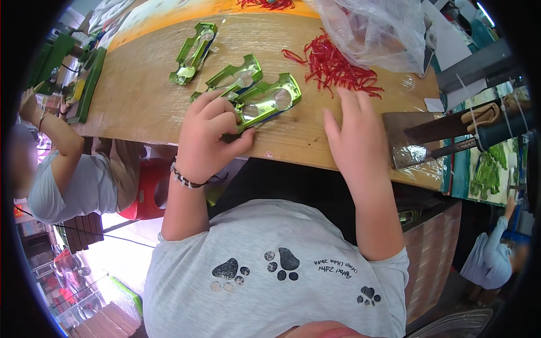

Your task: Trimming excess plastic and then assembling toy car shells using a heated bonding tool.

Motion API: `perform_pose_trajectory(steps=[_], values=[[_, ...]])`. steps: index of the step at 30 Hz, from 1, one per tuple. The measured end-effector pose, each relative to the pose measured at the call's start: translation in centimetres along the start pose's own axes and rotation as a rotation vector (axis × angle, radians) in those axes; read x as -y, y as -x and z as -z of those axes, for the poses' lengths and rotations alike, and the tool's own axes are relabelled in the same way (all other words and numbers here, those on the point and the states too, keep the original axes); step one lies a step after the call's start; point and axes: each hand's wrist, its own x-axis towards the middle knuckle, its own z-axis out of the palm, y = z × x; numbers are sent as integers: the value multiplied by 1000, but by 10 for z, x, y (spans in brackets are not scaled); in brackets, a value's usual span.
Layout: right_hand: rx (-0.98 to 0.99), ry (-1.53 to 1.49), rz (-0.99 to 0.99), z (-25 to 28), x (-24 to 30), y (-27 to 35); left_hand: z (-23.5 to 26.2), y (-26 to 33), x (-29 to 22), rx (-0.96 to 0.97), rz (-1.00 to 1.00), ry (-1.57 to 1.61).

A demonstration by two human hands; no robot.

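Note:
On the table lie several shiny green plastic shells with cut-out openings, shaped like toy car bodies. My left hand (209,132) is closed with its fingers curled over the left end of the nearest green plastic shell (273,101). Just behind that one is a second shell (239,73), partly covered by it and by my fingers. A third shell (194,53) lies apart, farther back and to the left. My right hand (354,127) is over the table with fingers apart and nothing held, its fingertips at the near edge of a pile of thin red plastic strips (338,65).
A clear plastic bag (372,28) slumps behind the red strips. Tools with dark handles (479,132) and a metal plate (408,138) stand at the table's right edge. A green machine (90,84) is at far left. One person (84,180) sits left; another (490,253) works at right.

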Motion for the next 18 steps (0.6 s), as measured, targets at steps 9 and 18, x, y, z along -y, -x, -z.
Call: perform_pose_trajectory(steps=[9, 18], values=[[22, 22, -146, -21, -8, -24, 14, 1, -21, 77, 14, -197], [2, -56, -115, -22, -9, -26, -4, 5, -50, 152, 139, 228]])
